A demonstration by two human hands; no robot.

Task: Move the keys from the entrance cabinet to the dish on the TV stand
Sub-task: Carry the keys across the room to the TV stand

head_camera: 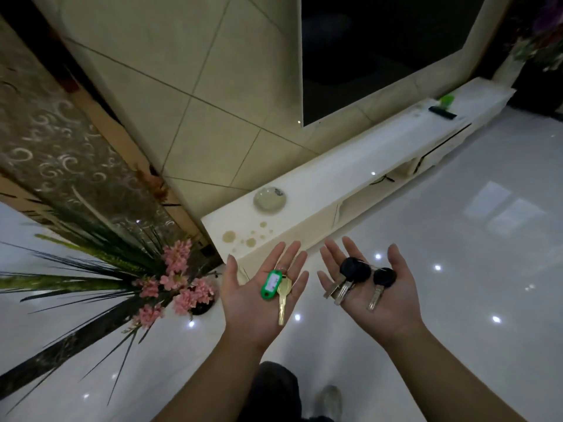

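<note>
My left hand (pixel 248 306) is held palm up with its fingers spread, and a brass key with a green tag (pixel 281 295) lies on the palm. On my right hand (pixel 393 303), also palm up, rests a bunch of black-headed keys (pixel 356 271). Both hands hover over the floor just in front of the near end of the white TV stand (pixel 365 159). A small round glass dish (pixel 270 200) sits on the stand's near end, beyond my fingertips, and looks empty.
Brownish stains (pixel 240 236) mark the stand between the dish and my hands. A black remote (pixel 442 112) and a green object (pixel 447 99) lie at its far end. A dark TV (pixel 380 50) hangs above. A plant with pink flowers (pixel 170 284) stands left on the glossy floor.
</note>
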